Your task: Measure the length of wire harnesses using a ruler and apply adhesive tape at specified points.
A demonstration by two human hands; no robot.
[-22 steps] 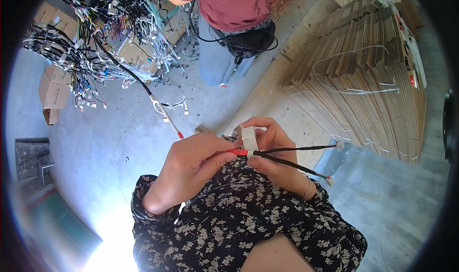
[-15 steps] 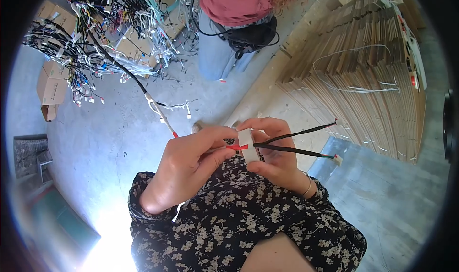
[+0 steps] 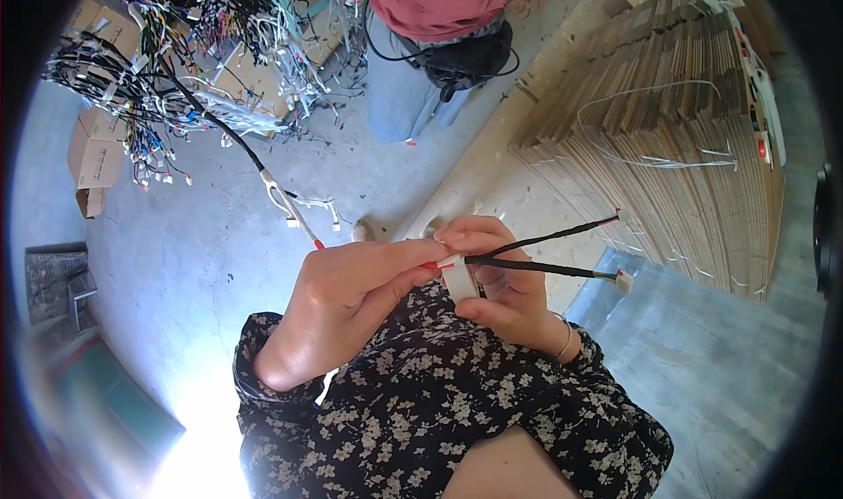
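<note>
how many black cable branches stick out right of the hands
2: the upper branch slants up; the lower branch runs below it to a pale connector.

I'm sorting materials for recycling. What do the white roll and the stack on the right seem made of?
The white roll looks like matt tape, perhaps paper or cloth: its surface is dull and smooth. The stack seems matt brown cardboard, probably corrugated, given its many flat, layered edges.

Grey floor (image 3: pixel 167 262); cardboard stack (image 3: pixel 650 192) right, cardboard box (image 3: pixel 99 163) upper left; white glare (image 3: pixel 209 464) lower left
</note>
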